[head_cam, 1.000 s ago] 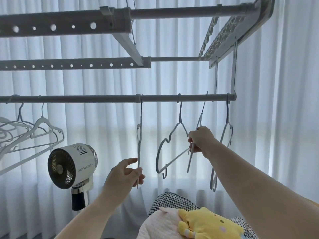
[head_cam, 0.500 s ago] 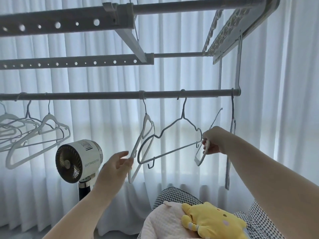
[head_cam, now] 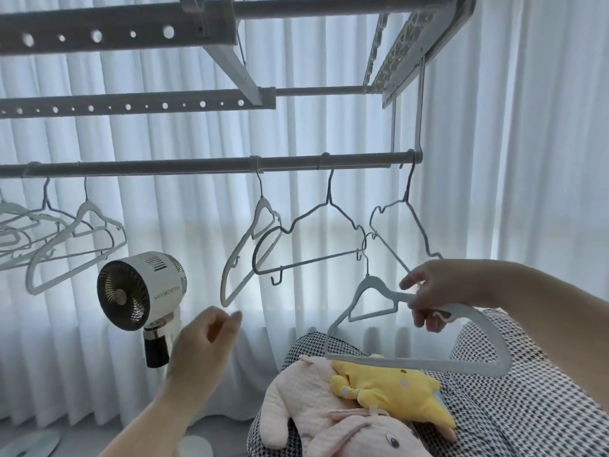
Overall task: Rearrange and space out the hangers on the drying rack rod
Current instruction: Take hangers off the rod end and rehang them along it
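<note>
Grey flocked hanger (head_cam: 418, 328) is held off the rod (head_cam: 211, 166) in the right hand (head_cam: 441, 291), whose grip is closed on the hanger's shoulder just beside the neck. Holding it there keeps the hook (head_cam: 365, 249) upright and free above the grip, ready to be set on the rod. The hook tip lies very near the end of the dark wire hanger (head_cam: 309, 239); whether the two touch cannot be told.

Up and to the left of that grip, three hangers hang on the rod's right section: a pale hanger (head_cam: 245, 255), the dark wire hanger overlapping it, and a thin wire hanger (head_cam: 407, 225) at the rod's end, directly above the grip. These crowd each other, which probably explains taking one off.

The left hand (head_cam: 206, 338) is empty, its grip loosely half-curled, just below the pale hanger's lower corner, likely placed to steady or slide it.

Far to the left hangs a bunched cluster of white hangers (head_cam: 66, 235). The bare stretch of rod between the groups appears the sensible place to rehang.
</note>
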